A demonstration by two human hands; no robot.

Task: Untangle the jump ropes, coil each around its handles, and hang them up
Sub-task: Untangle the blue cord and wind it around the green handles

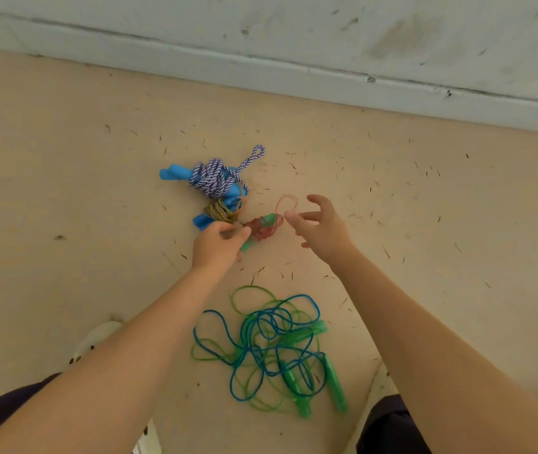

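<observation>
Down on the tan floor (64,158), both bare hands work at a small bundle of pink rope (262,229) coiled round a pair of green handles (269,219). The left hand (218,244) has its fingers (241,235) curled in, pinching the near side of that pink bundle; the lower tip of a green handle pokes out just under the thumb. The right hand (321,229) hovers just beside the bundle with its fingers (297,221) spread wide and slightly bent, holding nothing that can be made out. A loose pink loop (289,203) rises from the bundle and lies right by the right fingertips; whether it touches them cannot be told.

Beyond the left hand lies a purple-and-white braided rope (213,178) wound thickly round blue handles (171,175), with one loop sticking out toward the wall (294,34). Touching it on the near side is a smaller yellow-brown rope (218,213) wrapped round another blue handle (202,221).

Nearer the person, between the forearms, a blue rope (225,326) and a green rope (248,291) lie in one loose tangle, their strands crossing many times, with several translucent green handles (335,383) among them.

Dark-clad knees show at both lower corners, and a pale shoe (97,339) sits under the left forearm. Short dark bits of litter speckle the floor.
</observation>
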